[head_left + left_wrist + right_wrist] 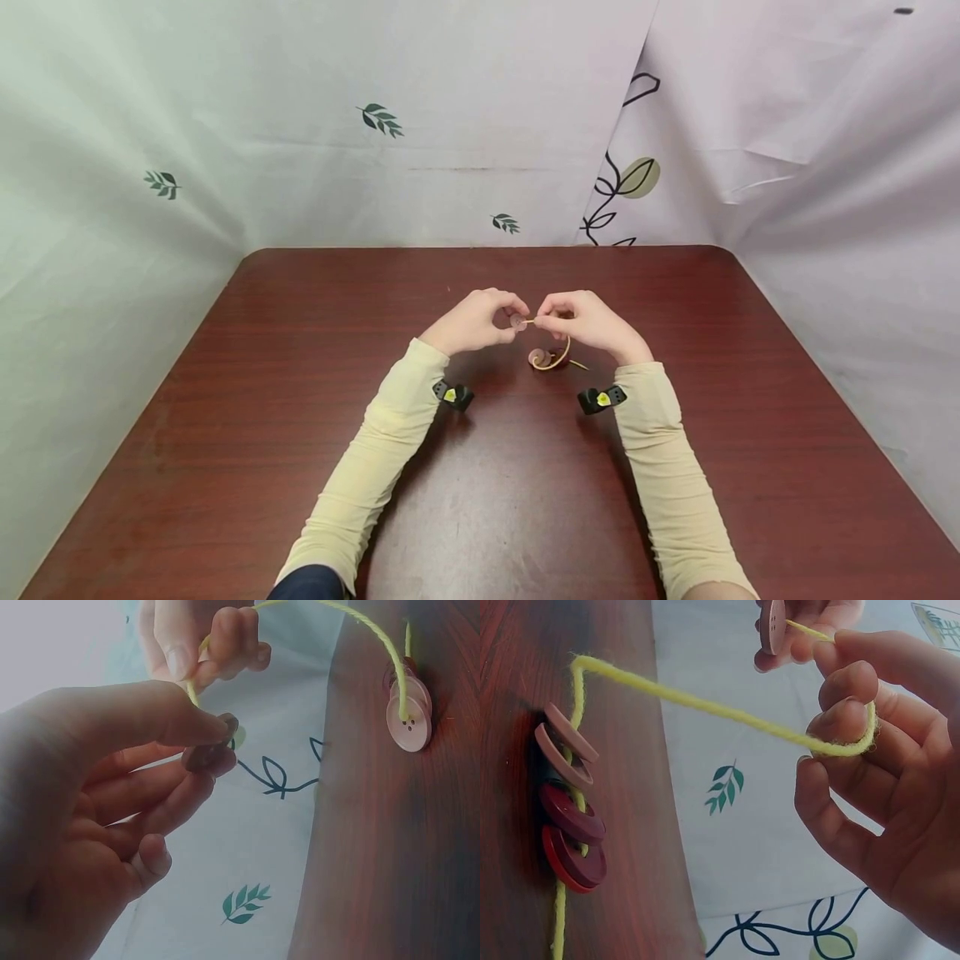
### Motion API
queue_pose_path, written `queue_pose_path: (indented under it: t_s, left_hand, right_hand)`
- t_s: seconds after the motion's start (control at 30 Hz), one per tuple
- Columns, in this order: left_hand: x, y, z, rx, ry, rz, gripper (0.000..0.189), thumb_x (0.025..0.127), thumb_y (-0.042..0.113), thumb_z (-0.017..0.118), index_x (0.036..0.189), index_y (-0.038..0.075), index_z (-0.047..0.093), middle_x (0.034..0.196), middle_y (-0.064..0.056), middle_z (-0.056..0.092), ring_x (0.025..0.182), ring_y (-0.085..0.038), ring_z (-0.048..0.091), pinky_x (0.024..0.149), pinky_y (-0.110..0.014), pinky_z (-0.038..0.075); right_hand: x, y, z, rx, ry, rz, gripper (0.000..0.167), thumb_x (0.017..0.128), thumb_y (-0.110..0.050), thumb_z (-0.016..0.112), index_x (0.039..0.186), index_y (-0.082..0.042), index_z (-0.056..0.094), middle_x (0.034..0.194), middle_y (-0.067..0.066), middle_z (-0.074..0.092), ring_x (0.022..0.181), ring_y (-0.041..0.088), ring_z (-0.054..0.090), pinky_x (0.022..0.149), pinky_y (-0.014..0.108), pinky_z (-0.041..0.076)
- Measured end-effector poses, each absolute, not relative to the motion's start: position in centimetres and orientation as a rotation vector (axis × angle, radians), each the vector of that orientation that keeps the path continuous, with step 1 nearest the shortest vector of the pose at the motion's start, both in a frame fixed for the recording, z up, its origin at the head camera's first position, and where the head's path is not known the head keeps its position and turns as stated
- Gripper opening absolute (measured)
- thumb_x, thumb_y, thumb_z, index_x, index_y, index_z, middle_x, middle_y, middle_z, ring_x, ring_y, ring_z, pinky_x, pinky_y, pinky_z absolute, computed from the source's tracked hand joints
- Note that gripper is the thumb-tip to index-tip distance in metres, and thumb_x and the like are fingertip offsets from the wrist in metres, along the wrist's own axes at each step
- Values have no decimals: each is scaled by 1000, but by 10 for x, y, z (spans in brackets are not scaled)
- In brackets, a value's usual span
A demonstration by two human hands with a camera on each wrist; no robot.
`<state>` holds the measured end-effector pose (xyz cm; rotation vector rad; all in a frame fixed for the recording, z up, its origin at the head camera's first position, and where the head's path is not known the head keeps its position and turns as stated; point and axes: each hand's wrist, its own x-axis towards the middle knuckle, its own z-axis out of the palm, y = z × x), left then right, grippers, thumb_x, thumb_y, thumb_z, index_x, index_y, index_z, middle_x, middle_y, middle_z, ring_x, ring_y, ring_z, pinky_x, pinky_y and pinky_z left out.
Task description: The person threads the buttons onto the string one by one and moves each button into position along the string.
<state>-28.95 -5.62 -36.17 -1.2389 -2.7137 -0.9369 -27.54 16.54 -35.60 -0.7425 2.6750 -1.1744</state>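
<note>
My left hand (478, 321) pinches a pinkish-brown button (773, 627) between thumb and fingers, above the table. Facing it, my right hand (588, 321) pinches yellow yarn (705, 711) near its end. That end reaches the button's face; whether it passes through a hole cannot be seen. From the right fingers the yarn loops down to several buttons threaded on it, which lie on the table. Among these are pale pink buttons (409, 724) and dark red buttons (574, 814). The yarn's other end (579, 364) trails out to the right on the table.
A reddish-brown wooden table (300, 400) lies under both arms. Behind it and at its sides hang white cloths (300, 100) with leaf prints. Black straps (602, 399) with yellow marks sit at both wrists.
</note>
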Motion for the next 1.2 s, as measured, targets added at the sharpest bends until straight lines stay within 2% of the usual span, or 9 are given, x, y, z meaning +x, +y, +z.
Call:
queue_pose_path:
  t_s: [0.1,0.27,0.5,0.7,1.03,1.2]
  left_hand:
    - [-290,-56,-362,-1244,-2716,-961,24,81,6,67,105,6,69,90,-3,70,94,-25,64,93,-37,47]
    - [-291,-57,-363,-1264,-2704,-1003,23,82,6,66,105,5,68,91,-5,69,95,-29,64,94,-43,48]
    - [-292,-56,-366,-1276,-2682,-979,22,84,10,68,105,4,68,94,-5,67,93,-22,62,92,-40,50]
    - [-291,-54,-366,-1245,-2659,-1026,25,85,9,69,108,1,68,96,-6,59,89,-15,62,90,-35,51]
    - [-290,-54,-364,-1212,-2637,-1027,24,85,15,74,104,2,69,96,-7,59,88,-18,61,88,-40,51]
    - [-290,-53,-364,-1214,-2657,-1004,23,85,18,75,102,4,70,94,-5,59,89,-20,62,86,-32,50]
  right_hand:
    - [-276,165,-356,-739,2682,-1165,10,91,-17,65,85,-10,67,63,1,57,62,17,54,57,24,40]
    - [-275,165,-356,-732,2675,-1174,10,91,-17,65,86,-9,67,64,3,58,64,25,56,57,24,41]
    - [-274,164,-354,-713,2682,-1155,9,92,-18,65,87,-10,67,65,2,56,62,15,52,57,25,40]
    - [-275,166,-355,-725,2683,-1154,11,92,-20,65,87,-10,68,65,1,56,62,12,52,58,24,42]
    - [-276,168,-355,-757,2693,-1177,9,92,-19,65,86,-12,68,64,-2,56,63,12,54,59,25,44]
    - [-276,167,-355,-756,2675,-1189,10,92,-19,65,87,-11,68,64,-1,56,63,13,53,59,25,42]
